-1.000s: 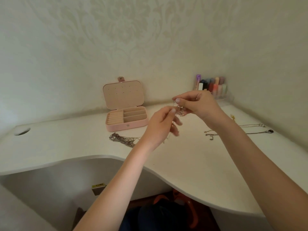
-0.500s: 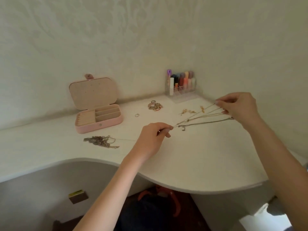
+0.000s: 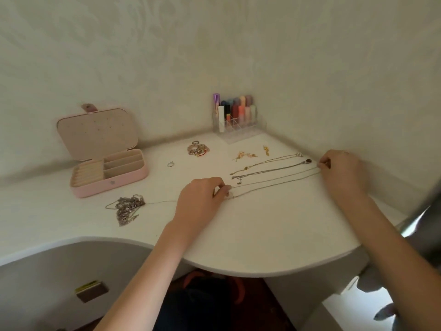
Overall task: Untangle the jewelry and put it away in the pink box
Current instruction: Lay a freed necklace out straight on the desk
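A thin silver chain (image 3: pixel 274 183) lies stretched across the white desk (image 3: pixel 250 235). My left hand (image 3: pixel 202 197) pinches its near end and my right hand (image 3: pixel 343 170) pinches its far end by the wall. Two more chains (image 3: pixel 269 167) lie straight just behind it. The pink box (image 3: pixel 107 173) stands open at the left, its compartments showing nothing inside. A tangled silver heap (image 3: pixel 126 207) lies in front of the box. A bundle of bracelets (image 3: pixel 196 149), a small ring (image 3: pixel 170 164) and gold earrings (image 3: pixel 245 155) sit farther back.
A clear organiser of lipsticks (image 3: pixel 236 115) stands in the back corner against the wall. The desk's curved front edge runs close below my forearms. A dark metal object (image 3: pixel 427 218) shows at the right edge.
Both hands have lowered the stretched chain onto the desk beside the two others. The view has shifted closer and slightly right.
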A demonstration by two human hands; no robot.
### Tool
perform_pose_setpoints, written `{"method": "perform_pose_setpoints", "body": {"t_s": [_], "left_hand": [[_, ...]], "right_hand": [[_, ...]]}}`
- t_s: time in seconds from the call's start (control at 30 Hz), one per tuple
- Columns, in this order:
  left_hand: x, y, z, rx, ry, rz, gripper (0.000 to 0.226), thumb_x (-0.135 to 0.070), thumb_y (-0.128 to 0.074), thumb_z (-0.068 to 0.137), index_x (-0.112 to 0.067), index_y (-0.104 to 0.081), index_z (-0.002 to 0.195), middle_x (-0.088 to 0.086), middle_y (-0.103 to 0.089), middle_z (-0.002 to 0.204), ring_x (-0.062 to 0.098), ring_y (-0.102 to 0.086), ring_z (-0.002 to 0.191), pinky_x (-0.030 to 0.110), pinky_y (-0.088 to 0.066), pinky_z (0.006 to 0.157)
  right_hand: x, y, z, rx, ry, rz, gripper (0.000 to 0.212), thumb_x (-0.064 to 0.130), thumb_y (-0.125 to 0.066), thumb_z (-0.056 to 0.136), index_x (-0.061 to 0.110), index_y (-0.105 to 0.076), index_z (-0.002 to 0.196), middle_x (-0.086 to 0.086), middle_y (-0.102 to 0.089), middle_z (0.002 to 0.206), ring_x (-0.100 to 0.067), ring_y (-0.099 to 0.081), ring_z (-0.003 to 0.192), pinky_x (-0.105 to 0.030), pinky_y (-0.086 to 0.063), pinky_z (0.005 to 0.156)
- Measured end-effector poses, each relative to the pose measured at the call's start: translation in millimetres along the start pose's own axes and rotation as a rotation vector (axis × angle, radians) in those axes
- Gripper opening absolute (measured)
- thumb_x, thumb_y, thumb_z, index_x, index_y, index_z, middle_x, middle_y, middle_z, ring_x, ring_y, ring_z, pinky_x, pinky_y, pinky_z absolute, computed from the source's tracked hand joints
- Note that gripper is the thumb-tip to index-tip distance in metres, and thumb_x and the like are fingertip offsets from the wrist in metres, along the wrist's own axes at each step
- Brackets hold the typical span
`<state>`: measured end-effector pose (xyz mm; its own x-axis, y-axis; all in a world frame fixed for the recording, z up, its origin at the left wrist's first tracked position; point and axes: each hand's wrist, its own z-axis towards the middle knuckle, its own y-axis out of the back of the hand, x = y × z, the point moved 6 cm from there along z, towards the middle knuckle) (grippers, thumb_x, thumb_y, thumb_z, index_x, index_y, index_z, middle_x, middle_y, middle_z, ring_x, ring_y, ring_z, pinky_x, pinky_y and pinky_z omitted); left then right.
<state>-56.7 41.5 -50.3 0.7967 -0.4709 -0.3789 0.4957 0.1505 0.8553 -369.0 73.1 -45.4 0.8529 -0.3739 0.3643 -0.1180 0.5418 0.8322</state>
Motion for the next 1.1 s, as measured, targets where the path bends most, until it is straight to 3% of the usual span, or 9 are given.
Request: {"method": "perform_pose_setpoints", "body": {"t_s": [0.17, 0.37, 0.6, 0.87, 1.0, 1.1], "left_hand": [[30.7, 10.6, 0.8, -0.065, 0.05, 0.038, 0.018, -0.033, -0.05, 0.096, -0.021, -0.064, 0.096, -0.008, -0.046, 0.056, 0.018, -0.047, 0.064, 0.03, -0.028, 0.056], [54.1, 21.1, -2.5, -0.107, 0.115, 0.153, 0.011, -0.018, -0.049, 0.094, -0.02, -0.058, 0.101, -0.003, -0.052, 0.066, 0.028, -0.058, 0.079, 0.032, -0.03, 0.059], [68.5, 37.2, -11.5, -0.267, 0.233, 0.246, 0.037, 0.012, -0.042, 0.075, -0.009, -0.058, 0.1, 0.013, -0.063, 0.082, 0.034, -0.056, 0.079, 0.033, -0.027, 0.061], [78.8, 42.7, -11.8, -0.341, 0.322, 0.437, 0.038, 0.022, -0.048, 0.061, -0.002, -0.061, 0.088, 0.022, -0.055, 0.089, 0.04, -0.053, 0.085, 0.036, -0.028, 0.06], [80.4, 33.1, -9.5, -0.335, 0.323, 0.446, 0.035, 0.017, -0.057, 0.057, -0.002, -0.063, 0.086, 0.024, -0.053, 0.096, 0.04, -0.049, 0.092, 0.043, -0.031, 0.071], [56.0, 26.1, -4.1, -0.31, 0.084, 0.278, 0.034, 0.008, -0.058, 0.067, -0.005, -0.065, 0.098, 0.021, -0.059, 0.112, 0.041, -0.054, 0.107, 0.045, -0.035, 0.092]], "right_hand": [[-0.8, -3.9, -0.5, 0.032, 0.009, -0.095, 0.01, 0.02, -0.06, 0.091, 0.015, -0.069, 0.093, -0.014, -0.067, 0.099, -0.035, -0.063, 0.092, -0.036, -0.047, 0.071], [-2.2, -5.5, 0.6, 0.034, -0.015, -0.124, 0.011, 0.022, -0.06, 0.092, 0.016, -0.068, 0.095, -0.013, -0.067, 0.101, -0.035, -0.062, 0.094, -0.036, -0.046, 0.072], [-4.8, -5.9, 0.8, 0.034, -0.041, -0.126, 0.01, 0.02, -0.06, 0.092, 0.015, -0.067, 0.094, -0.015, -0.066, 0.102, -0.035, -0.062, 0.094, -0.036, -0.045, 0.071], [-5.6, -5.4, 0.4, 0.027, -0.047, -0.143, 0.01, 0.02, -0.059, 0.092, 0.014, -0.067, 0.094, -0.016, -0.066, 0.103, -0.036, -0.062, 0.096, -0.036, -0.045, 0.074], [-4.4, -6.1, -0.2, 0.027, -0.033, -0.086, 0.009, 0.02, -0.061, 0.091, 0.015, -0.068, 0.094, -0.014, -0.067, 0.102, -0.035, -0.062, 0.095, -0.036, -0.045, 0.074], [-2.9, -4.4, -2.8, -0.005, -0.023, 0.002, 0.009, 0.02, -0.064, 0.088, 0.014, -0.069, 0.093, -0.013, -0.069, 0.097, -0.034, -0.062, 0.092, -0.035, -0.045, 0.072]]}}
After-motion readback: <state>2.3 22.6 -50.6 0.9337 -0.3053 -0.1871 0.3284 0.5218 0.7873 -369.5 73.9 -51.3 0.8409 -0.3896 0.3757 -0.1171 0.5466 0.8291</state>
